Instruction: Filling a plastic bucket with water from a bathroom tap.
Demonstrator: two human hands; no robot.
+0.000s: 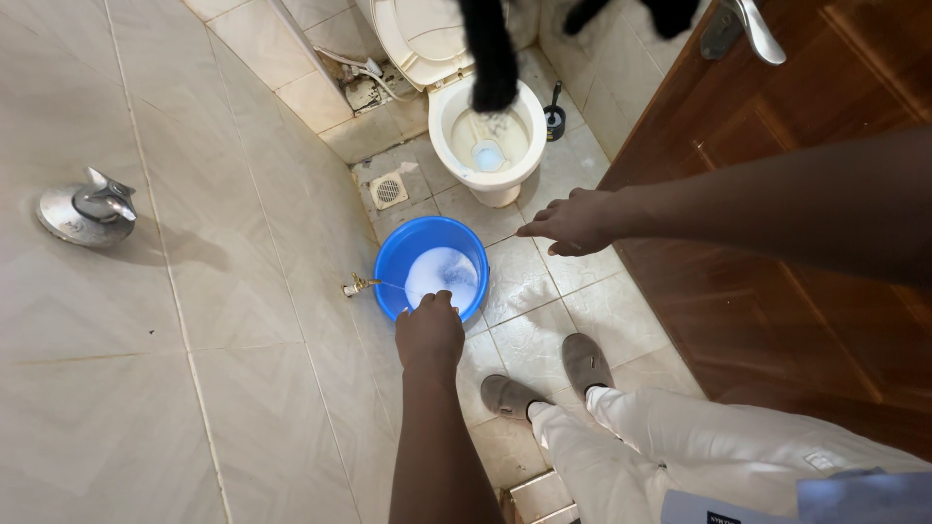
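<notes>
- head view, looking straight down into a tiled bathroom.
- left hand [429,332] is over the near rim of the blue bucket [400,262]; the fingers are curled under and i cannot tell whether the grip is clamped on the rim or just resting on it.
- the bucket sits on the floor tiles [529,340], tight against the left wall [194,320], and holds white foamy water [442,277].
- a small brass tap [357,285] sticks out of the wall just beside the bucket's left edge, with a thin stream running from it into the foam.
- right hand [573,221] hangs in the air to the right of the bucket and apart from it; fingers lie loosely together and point left, and i see nothing in the grip, though a thin pale line near the fingertips is too small to tell.
- white toilet [519,165] stands beyond the bucket with the seat lid up and water showing in the bowl.
- something black and fuzzy [488,53] hangs from the top edge over the bowl; cannot tell what it is.
- black toilet brush holder [555,118] is right of the toilet base, and a floor drain [388,189] is to its left.
- grey slippers [587,361] and white trousers [670,442] are at the bottom of the view.
- brown wooden door [815,291] is on the right and a chrome wall valve [87,209] is on the left wall.
</notes>
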